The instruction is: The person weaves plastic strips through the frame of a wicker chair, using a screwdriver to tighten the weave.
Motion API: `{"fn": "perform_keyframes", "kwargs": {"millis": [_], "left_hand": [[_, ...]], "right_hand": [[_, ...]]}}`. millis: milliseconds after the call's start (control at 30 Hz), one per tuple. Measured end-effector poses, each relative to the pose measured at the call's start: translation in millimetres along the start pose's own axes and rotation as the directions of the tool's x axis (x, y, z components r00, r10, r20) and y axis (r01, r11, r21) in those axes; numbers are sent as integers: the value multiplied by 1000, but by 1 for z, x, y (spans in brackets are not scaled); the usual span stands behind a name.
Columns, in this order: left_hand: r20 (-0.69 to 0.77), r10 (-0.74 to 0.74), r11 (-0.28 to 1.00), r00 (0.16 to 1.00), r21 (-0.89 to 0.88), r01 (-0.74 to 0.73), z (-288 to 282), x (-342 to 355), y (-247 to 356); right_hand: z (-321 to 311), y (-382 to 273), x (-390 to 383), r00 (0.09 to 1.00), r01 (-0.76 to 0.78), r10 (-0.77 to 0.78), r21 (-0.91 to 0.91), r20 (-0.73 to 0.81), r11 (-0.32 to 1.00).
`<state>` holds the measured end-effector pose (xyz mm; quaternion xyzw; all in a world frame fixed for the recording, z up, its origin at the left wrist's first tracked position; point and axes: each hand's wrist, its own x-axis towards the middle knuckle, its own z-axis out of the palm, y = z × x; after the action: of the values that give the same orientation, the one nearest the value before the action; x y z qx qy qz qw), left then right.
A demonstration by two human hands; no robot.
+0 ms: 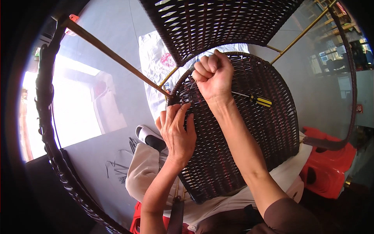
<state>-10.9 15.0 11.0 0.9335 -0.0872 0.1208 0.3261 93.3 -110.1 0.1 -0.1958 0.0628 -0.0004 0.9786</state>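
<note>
A dark brown woven chair seat (253,128) fills the middle, with loosened strips at its upper left. My left hand (175,132) rests on the seat's left edge, fingers apart and bent over the weave. My right hand (214,76) is closed in a fist above the seat's upper edge, gripping a thin dark strip whose ends show beside it. A screwdriver (260,100) with a yellow-and-black handle lies on the weave right of my right wrist, its shaft pointing left. Above, the woven backrest (222,21) hangs between bare metal tubes (117,54).
Curved wrapped frame bars (47,97) arch at both sides. A crumpled white sheet (152,58) lies on the grey floor behind the seat. A slipper (144,134) and loose strips (117,167) are at lower left. Red plastic stools (327,171) stand lower right.
</note>
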Motion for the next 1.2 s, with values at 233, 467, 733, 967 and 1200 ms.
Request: {"fn": "perform_keyframes", "kwargs": {"millis": [233,467,733,967,1200], "left_hand": [[24,-40,999,999,-14,40,-4,2,3],[38,-61,998,997,-24,62,-3,2,1],[19,-102,994,995,-42,103,-5,1,3],[-143,-321,800,936,-570,187,-8,6,-21],[289,-220,450,932,-818,360,-6,69,-59]], "right_hand": [[18,-5,5,951,-70,158,313,-265,947],[27,3,18,972,-93,88,-14,-217,996],[25,-3,13,963,-39,25,-50,-267,998],[14,0,10,992,-11,10,-4,-129,1000],[40,14,-3,965,-5,-62,-253,-254,967]]}}
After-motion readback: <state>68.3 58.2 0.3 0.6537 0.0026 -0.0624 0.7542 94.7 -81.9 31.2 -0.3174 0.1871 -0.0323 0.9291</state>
